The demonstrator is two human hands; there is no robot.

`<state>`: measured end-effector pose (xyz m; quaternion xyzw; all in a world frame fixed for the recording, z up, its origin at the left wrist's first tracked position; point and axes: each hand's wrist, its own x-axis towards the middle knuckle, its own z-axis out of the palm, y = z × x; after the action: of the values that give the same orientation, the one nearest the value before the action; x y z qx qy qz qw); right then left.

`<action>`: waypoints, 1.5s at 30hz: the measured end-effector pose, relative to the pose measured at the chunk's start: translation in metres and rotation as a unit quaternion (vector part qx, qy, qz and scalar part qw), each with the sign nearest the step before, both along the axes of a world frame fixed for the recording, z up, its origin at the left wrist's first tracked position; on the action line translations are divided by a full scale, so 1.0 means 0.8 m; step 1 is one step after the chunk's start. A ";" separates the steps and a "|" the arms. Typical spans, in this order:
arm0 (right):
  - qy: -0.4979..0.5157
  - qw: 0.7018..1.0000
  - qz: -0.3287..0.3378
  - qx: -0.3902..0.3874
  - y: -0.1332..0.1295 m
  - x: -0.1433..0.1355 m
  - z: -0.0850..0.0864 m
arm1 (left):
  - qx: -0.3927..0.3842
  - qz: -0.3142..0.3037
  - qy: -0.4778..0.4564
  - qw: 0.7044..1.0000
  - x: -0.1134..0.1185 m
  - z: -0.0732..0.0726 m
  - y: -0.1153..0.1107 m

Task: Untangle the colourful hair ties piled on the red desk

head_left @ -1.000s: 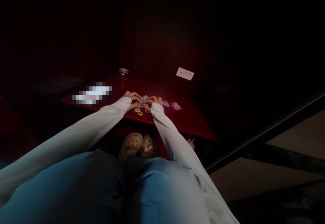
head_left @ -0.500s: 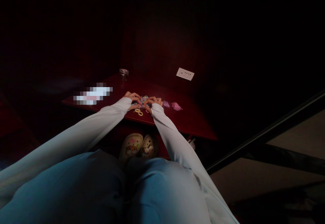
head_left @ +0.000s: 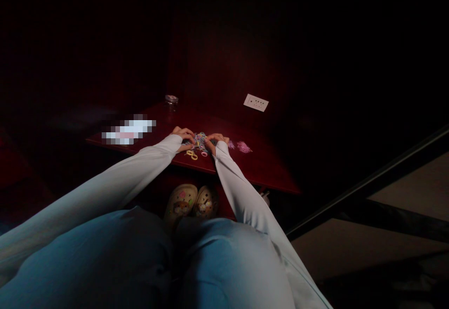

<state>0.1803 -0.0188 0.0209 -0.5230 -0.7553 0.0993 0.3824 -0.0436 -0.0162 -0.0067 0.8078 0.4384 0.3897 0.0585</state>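
A loose heap of small multicoloured hair ties (head_left: 200, 140) lies on the dark red tabletop, between my hands. My left hand (head_left: 183, 136) rests at the heap's left edge, its fingers curved and the thumb apart from them. On the other side, my right hand (head_left: 215, 141) is at the heap's right edge, thumb and forefinger tips close together. Whatever they pinch is too small to make out. Yellow hair ties (head_left: 192, 155) and a pink hair tie (head_left: 204, 154) lie in front of the heap. Right of my right hand are a partly hidden purple bunch (head_left: 231, 145) and a pink bunch (head_left: 244, 147).
A clear jar with a lid (head_left: 171, 102) stands at the back left of the table (head_left: 266, 168). Left of my hands lies a bright, pixelated flat object (head_left: 128, 132). A white socket panel (head_left: 256, 103) is on the back wall. Decorated clogs (head_left: 181, 201) show below the table edge.
My right hand has shifted a little to the right, uncovering more of the heap and the pink hair tie. It now covers more of the purple bunch. My left hand has hardly moved.
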 end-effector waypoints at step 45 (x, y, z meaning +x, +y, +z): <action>0.008 0.980 -0.193 0.049 0.036 0.093 0.003 | 0.010 0.005 -0.007 1.000 0.000 0.004 -0.002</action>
<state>0.2545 0.0100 0.0231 -0.6386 -0.6411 -0.0096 0.4254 -0.0434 -0.0180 -0.0037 0.8034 0.4382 0.3999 0.0514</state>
